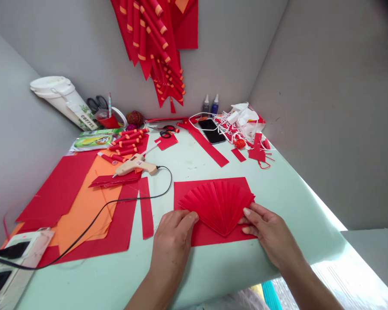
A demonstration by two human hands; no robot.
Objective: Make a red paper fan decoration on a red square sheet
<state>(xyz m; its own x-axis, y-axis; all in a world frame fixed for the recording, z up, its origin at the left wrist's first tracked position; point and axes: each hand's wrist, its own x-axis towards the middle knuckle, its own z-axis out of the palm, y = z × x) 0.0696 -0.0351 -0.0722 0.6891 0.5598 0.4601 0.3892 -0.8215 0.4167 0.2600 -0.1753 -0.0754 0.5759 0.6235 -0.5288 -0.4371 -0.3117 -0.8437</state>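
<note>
A pale green table (287, 185) stands against grey walls (90, 43), with its near edge running in front of me. Close to that edge, my two hands are at opposite sides of a red pleated paper fan (220, 206). My left hand (171, 241) pinches its left side, thumb against the fingers; my right hand (273, 228) has its thumb and fingers closed on the right side, just below the upper corner.

The fan lies between my grips, its long axis running left to right, roughly along the table's near edge. Its pleats narrow to a point aimed towards me, and the curved rim faces the far edge. That point is a little nearer my right fingertips than my left (both are close, and neither touches it).

Beneath the fan is a flat red sheet (183, 189), showing past it on every side except where the fan's right corner reaches its edge. Farther out, left of the sheet, are a narrow red strip (146, 209) and a cream glue gun (137, 165), its nozzle pointing towards the table's left edge. Towards the far edge lie scissors (165, 134) and a dark phone (213, 134).
</note>
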